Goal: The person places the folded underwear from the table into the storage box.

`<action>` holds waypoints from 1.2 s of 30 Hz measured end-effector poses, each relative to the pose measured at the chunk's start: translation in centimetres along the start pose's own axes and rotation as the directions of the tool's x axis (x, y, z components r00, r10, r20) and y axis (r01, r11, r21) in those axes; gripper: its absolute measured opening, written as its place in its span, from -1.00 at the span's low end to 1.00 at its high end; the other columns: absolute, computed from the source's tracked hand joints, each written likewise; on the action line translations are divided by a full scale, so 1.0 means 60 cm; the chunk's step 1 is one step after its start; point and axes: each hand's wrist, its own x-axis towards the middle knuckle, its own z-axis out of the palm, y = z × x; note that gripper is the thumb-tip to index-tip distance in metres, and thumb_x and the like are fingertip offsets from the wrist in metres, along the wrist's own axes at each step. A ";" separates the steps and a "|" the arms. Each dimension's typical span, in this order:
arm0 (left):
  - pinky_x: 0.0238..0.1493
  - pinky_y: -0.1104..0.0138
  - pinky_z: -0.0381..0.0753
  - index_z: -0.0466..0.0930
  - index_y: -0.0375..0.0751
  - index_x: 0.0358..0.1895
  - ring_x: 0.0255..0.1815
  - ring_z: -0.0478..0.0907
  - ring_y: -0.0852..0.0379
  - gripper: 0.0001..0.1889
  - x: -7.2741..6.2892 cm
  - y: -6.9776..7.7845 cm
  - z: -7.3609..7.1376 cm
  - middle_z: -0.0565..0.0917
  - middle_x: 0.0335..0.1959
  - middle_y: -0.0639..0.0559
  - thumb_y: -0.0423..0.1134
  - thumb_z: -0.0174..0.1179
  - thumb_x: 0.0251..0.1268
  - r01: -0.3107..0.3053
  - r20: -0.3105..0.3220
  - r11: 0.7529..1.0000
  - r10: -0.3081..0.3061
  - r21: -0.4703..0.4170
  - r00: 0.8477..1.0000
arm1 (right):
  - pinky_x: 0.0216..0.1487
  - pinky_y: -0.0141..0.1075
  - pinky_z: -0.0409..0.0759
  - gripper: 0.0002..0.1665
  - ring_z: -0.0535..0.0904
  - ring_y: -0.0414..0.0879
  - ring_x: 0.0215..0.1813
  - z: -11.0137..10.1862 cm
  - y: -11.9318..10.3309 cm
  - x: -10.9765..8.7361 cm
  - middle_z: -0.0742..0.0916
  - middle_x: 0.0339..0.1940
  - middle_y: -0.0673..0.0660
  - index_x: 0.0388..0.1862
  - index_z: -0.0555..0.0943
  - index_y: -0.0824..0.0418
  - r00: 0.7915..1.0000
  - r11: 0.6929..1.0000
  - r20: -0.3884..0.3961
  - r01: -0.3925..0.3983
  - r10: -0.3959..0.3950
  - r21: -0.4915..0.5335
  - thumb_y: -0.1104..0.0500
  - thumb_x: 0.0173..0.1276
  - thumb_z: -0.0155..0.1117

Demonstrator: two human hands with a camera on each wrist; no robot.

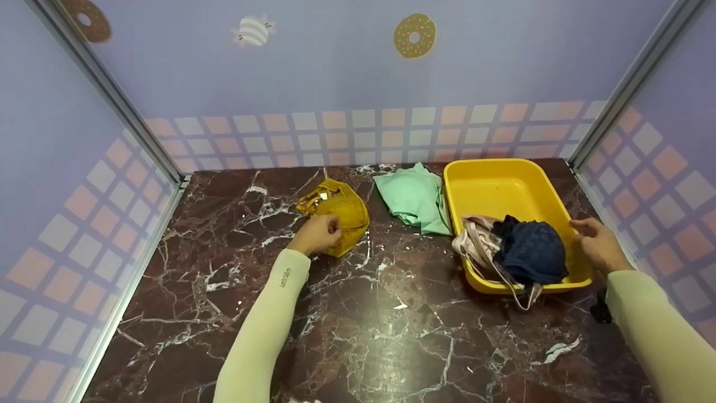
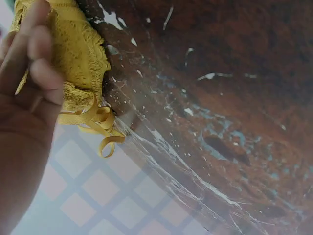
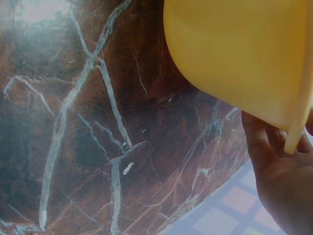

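A mustard-yellow lace bra (image 1: 348,215) lies on the marble tabletop, its straps (image 2: 105,122) bunched at one side. My left hand (image 1: 320,234) is at its near edge, fingers loosely bent; the left wrist view shows the palm with nothing clearly gripped. At the right, my right hand (image 1: 599,243) pinches the rim of a yellow plastic basin (image 1: 492,182), thumb and fingers on either side of the wall in the right wrist view. Inside the basin's near end sit a navy bra (image 1: 534,252) and a pale pink bra (image 1: 475,246), whose straps hang over the rim.
A mint-green folded cloth (image 1: 414,198) lies against the basin's left side. Patterned panels (image 1: 358,67) enclose the dark marble tabletop (image 1: 358,336) at the back, left and right. A small black object (image 1: 600,309) shows beneath the right wrist.
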 end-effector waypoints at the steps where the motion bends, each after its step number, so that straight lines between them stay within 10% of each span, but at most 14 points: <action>1: -0.43 0.25 0.44 0.55 -0.13 -0.33 -0.51 0.45 0.12 -0.94 0.002 -0.001 0.000 0.54 -0.52 0.06 -0.25 0.12 0.23 -0.003 -0.038 1.000 0.003 -0.003 0.999 | -0.05 -0.29 0.32 -0.48 0.26 0.30 0.24 0.000 0.001 0.000 0.34 0.31 0.48 0.34 0.23 0.47 1.000 1.000 -0.001 0.002 -0.002 0.001 0.31 0.42 -0.16; 9: 0.19 0.00 0.24 0.38 -0.08 0.28 0.17 0.29 -0.14 -0.35 0.019 -0.011 0.004 0.41 0.14 -0.16 -0.17 0.39 0.08 0.003 -0.281 1.000 -0.002 0.003 0.960 | -0.13 -0.38 0.32 -0.47 0.31 0.26 0.17 0.005 -0.001 0.000 0.36 0.28 0.50 0.34 0.24 0.46 1.000 1.000 -0.007 0.012 -0.011 0.024 0.35 0.40 -0.17; 21: 0.29 -0.09 0.00 0.13 0.06 0.45 0.30 0.11 -0.28 -0.07 0.021 -0.016 0.025 0.26 0.35 -0.20 -0.04 0.44 -0.02 0.165 -0.178 0.986 -0.168 -0.027 0.970 | 0.08 -0.08 0.34 -0.49 0.27 0.29 0.24 0.009 -0.012 0.004 0.34 0.32 0.47 0.34 0.23 0.45 1.000 1.000 0.010 0.004 -0.004 0.029 0.32 0.44 -0.17; 36: -0.02 -0.20 0.36 0.24 0.21 0.36 0.20 0.27 -0.21 -0.26 0.032 0.012 0.025 0.41 0.20 -0.20 -0.20 0.37 0.10 0.138 -0.211 0.990 -0.143 -0.039 0.967 | -0.01 -0.16 0.37 -0.48 0.32 0.26 0.17 0.000 0.000 -0.003 0.37 0.29 0.48 0.33 0.25 0.44 1.000 1.000 -0.013 -0.021 0.022 0.014 0.30 0.42 -0.13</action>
